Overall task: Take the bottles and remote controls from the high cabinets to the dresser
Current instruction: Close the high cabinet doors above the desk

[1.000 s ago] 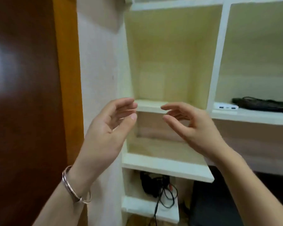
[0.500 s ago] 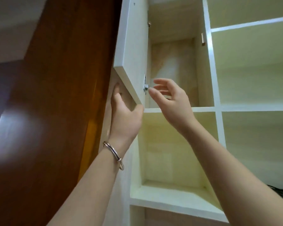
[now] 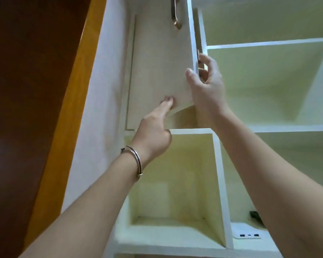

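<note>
1. The right hand (image 3: 206,90) grips the free edge of the cabinet door (image 3: 160,71) at about 1 o'clock from frame centre: thumb on the pale front face, the other fingers curled round behind the white edge.
2. The left hand (image 3: 153,135) reaches up with fingertips (image 3: 167,101) pressed flat against the door's lower front, near its bottom corner; it holds nothing, and the remaining fingers are hidden behind the hand.
3. A smooth metal bangle (image 3: 136,161) circles the left wrist, toward 7 o'clock from that hand.
4. The door is a flat, matte, light wood-grain panel, standing slightly ajar, with a curved brass-coloured handle (image 3: 175,15) at 12 o'clock.
5. Open white-edged shelf compartments (image 3: 268,86) with pale yellow interiors lie at 3 o'clock and below, offering free room.
6. No bottles or remote controls are visible; a white rectangular device (image 3: 246,232) with ports sits at 5 o'clock.
7. A dark glossy wooden door (image 3: 26,90) fills 9 o'clock.
</note>
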`<state>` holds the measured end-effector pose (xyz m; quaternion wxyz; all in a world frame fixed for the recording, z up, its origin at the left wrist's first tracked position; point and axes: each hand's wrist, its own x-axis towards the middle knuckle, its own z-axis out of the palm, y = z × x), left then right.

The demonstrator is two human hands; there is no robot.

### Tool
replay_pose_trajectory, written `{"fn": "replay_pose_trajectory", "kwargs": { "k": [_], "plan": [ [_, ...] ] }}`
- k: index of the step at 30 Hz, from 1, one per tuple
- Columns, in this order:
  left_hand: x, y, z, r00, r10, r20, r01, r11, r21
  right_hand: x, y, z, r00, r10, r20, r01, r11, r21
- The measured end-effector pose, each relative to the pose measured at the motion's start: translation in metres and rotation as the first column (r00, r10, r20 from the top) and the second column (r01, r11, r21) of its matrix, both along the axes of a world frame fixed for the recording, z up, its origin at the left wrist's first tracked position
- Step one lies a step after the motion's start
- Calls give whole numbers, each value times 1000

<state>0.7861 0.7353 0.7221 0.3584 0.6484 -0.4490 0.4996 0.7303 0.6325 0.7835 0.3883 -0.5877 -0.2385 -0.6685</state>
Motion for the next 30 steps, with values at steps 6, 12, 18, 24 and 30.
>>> {"fn": "replay_pose_trajectory", "kwargs": {
  "k": [6, 12, 18, 24, 30],
  "plan": [
    [17, -31, 2, 984, 168, 61, -174, 979, 110, 18, -47, 0, 981, -172, -85, 172, 985, 0],
    [35, -50, 9, 901, 416, 123, -434, 854, 287, 41, -79, -5, 912, -356, -206, 369, 929, 29],
    [49, -63, 8, 842, 517, 153, -538, 788, 301, 54, -94, -1, 815, -461, -351, 506, 861, 44],
    [57, -75, 6, 806, 571, 158, -591, 766, 252, 65, -103, 0, 791, -435, -429, 498, 866, 39],
    [56, -77, 5, 820, 559, 124, -572, 785, 239, 68, -107, 0, 825, -402, -399, 453, 891, 39]
  ]
}}
